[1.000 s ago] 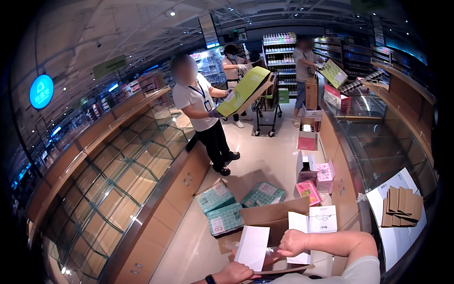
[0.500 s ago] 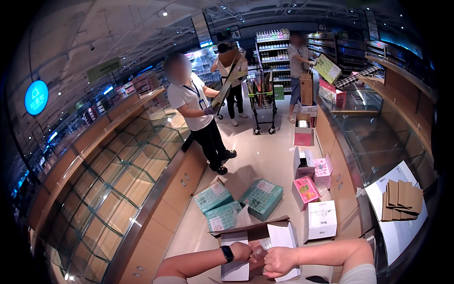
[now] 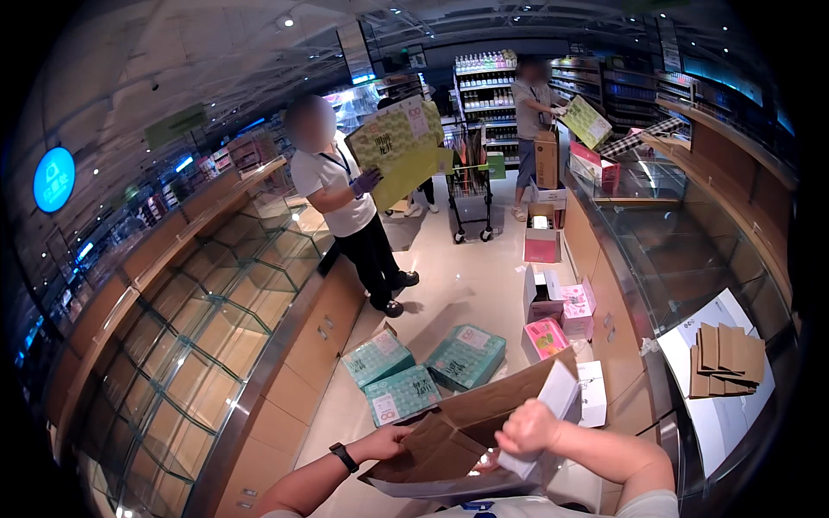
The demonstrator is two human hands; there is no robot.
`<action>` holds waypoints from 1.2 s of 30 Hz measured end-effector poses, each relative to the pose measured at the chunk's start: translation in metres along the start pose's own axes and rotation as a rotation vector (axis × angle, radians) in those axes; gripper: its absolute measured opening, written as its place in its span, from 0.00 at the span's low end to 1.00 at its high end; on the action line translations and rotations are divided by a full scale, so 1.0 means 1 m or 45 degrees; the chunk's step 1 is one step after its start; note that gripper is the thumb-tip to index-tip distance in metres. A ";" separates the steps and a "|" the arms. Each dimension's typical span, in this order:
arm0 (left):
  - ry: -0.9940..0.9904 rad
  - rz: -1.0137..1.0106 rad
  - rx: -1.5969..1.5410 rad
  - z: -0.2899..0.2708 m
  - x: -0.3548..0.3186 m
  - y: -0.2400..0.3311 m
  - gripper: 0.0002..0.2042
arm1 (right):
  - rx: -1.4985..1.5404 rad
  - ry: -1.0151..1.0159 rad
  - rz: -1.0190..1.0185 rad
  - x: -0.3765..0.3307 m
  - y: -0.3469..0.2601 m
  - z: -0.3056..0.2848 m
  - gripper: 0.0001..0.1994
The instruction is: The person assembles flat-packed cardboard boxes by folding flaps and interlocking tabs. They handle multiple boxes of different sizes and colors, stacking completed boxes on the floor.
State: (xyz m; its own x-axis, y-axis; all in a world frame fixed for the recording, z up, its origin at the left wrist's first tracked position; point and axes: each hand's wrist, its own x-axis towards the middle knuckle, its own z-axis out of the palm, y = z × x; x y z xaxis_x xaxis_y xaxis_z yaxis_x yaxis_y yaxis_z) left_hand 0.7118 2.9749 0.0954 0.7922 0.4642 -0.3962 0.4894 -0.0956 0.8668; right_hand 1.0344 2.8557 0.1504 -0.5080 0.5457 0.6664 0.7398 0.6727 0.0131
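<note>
An open cardboard box (image 3: 449, 426), brown inside with white outer faces, is tilted in front of me. My left hand (image 3: 384, 442), with a dark watch on the wrist, is closed on the box's left edge; its fingertips are partly hidden behind the cardboard. My right hand (image 3: 527, 427) makes a fist at the white right flap (image 3: 561, 393) and appears to grip it, though the fist hides the contact. Low inside the box, something shiny and pinkish shows beside my right hand, too small to name.
Several teal printed cartons (image 3: 466, 356) lie on the floor ahead. Pink and white boxes (image 3: 577, 309) line the right counter base. Glass-divided shelving (image 3: 224, 302) runs along the left. A co-worker (image 3: 345, 190) holds a yellow-green carton (image 3: 401, 142); behind stands a cart (image 3: 469, 194).
My hands have moved apart from the middle of the box, left to its edge, right to the flap. The box is now tilted. The nearer co-worker's carton has swung into full view.
</note>
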 end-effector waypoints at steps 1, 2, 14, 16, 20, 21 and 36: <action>-0.077 0.028 0.036 0.005 -0.004 0.016 0.20 | -0.190 0.036 0.135 -0.001 0.022 0.004 0.15; -0.164 0.065 0.077 0.012 -0.010 0.051 0.19 | -0.288 0.160 0.334 -0.004 0.042 0.013 0.15; 0.151 -0.020 1.082 0.040 -0.031 0.113 0.20 | -0.514 0.512 0.343 0.037 0.087 -0.019 0.22; 0.564 0.345 0.962 0.042 -0.018 0.123 0.08 | -0.616 0.683 0.211 0.048 0.101 -0.062 0.22; 1.098 0.911 1.285 0.040 0.030 0.188 0.16 | -0.931 0.894 -0.003 0.065 0.108 -0.195 0.21; 1.177 1.075 1.306 0.050 0.048 0.213 0.16 | -1.009 0.883 -0.034 0.059 0.102 -0.235 0.19; 0.264 1.944 1.283 0.393 0.448 0.306 0.18 | -1.614 0.126 1.674 -0.379 -0.074 -0.300 0.08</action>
State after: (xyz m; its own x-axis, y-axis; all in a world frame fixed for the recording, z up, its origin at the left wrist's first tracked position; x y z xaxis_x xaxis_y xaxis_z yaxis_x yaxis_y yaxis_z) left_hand 1.3595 2.8075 0.0638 0.6888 -0.4422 0.5745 -0.4588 -0.8794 -0.1269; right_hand 1.3042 2.4491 0.1207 0.6019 0.2865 0.7454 0.4646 -0.8848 -0.0351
